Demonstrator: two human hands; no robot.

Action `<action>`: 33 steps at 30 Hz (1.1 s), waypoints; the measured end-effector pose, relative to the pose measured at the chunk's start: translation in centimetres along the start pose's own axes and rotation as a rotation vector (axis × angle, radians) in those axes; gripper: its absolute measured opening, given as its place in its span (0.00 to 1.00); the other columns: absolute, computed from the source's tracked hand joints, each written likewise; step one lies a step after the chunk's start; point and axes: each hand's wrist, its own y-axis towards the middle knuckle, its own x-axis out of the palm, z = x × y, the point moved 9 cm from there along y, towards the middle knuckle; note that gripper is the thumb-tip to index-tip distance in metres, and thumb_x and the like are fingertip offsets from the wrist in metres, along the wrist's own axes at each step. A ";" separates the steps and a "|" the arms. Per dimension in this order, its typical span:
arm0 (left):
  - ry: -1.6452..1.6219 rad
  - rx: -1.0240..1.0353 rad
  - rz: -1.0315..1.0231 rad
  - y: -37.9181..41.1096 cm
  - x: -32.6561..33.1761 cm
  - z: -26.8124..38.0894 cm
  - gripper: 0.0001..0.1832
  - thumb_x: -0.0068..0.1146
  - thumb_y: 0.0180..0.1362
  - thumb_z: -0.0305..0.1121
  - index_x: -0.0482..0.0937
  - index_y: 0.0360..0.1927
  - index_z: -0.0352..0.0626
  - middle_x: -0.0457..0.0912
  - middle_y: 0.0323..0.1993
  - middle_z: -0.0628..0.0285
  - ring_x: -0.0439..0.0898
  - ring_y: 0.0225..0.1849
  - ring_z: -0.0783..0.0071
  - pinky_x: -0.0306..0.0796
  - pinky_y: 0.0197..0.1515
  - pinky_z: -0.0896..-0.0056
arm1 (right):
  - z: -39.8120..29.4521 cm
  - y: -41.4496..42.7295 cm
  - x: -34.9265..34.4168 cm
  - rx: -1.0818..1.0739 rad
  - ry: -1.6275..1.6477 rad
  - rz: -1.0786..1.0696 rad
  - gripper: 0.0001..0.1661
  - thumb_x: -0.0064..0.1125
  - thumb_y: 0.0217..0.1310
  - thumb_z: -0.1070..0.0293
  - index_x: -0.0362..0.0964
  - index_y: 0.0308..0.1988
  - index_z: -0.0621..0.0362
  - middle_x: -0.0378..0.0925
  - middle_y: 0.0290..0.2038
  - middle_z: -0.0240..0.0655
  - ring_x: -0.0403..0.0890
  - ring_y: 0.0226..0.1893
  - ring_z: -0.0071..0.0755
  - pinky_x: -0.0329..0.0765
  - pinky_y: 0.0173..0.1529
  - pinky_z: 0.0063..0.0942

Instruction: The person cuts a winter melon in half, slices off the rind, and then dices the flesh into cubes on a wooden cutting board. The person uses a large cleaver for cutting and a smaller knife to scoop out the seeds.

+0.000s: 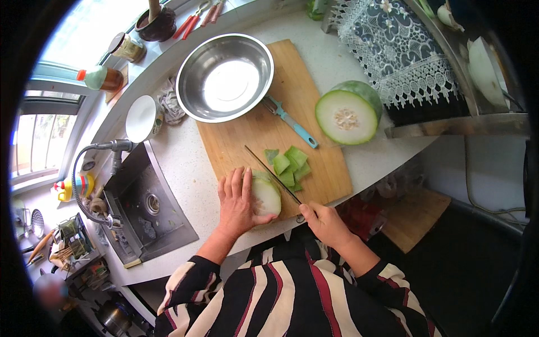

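Observation:
A thick slice of winter melon [268,198] lies near the front edge of the wooden cutting board [324,172]. My left hand [238,202] presses on its left side, thumb along the near edge. In my right hand [324,221] is the handle of a kitchen knife [273,176], its blade edge-down along the slice's right side. Just right of the blade sits a small heap of cut green rind pieces [290,166]. Farther back on the board rests a blue-handled peeler [292,124]. The larger piece of winter melon [347,116] stands at the board's right edge, its seeded cut face toward me.
A steel basin [225,78] overlaps the board's back left. Left are a white bowl [143,119], a crumpled cloth [172,103] and a sink [147,210] with a faucet [120,145]. Jars and red-handled scissors [189,23] line the sill. A lace cloth [400,50] covers something back right.

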 end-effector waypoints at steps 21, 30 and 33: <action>-0.039 0.300 0.101 -2.4 0.8 2.9 0.28 0.66 0.41 0.35 0.76 0.49 0.36 0.68 0.56 0.52 0.67 0.60 0.54 0.63 0.60 0.55 | -1.3 -3.4 0.4 -0.098 -0.272 0.024 0.26 0.46 0.66 0.46 0.65 0.31 0.60 0.71 0.19 0.53 0.75 0.25 0.62 0.71 0.27 0.48; -0.046 0.347 0.117 -2.2 1.4 2.6 0.28 0.64 0.38 0.38 0.77 0.46 0.38 0.71 0.50 0.54 0.70 0.55 0.54 0.64 0.58 0.54 | -1.0 -3.9 0.6 -0.072 -0.280 0.019 0.26 0.47 0.65 0.45 0.64 0.31 0.60 0.72 0.19 0.52 0.75 0.24 0.63 0.71 0.27 0.51; -0.047 0.350 0.116 -2.2 1.7 2.4 0.27 0.64 0.38 0.39 0.77 0.46 0.39 0.71 0.50 0.55 0.70 0.55 0.54 0.64 0.57 0.53 | -1.5 -3.9 0.5 -0.052 -0.320 0.007 0.27 0.48 0.64 0.45 0.64 0.31 0.60 0.72 0.18 0.52 0.75 0.24 0.63 0.71 0.27 0.51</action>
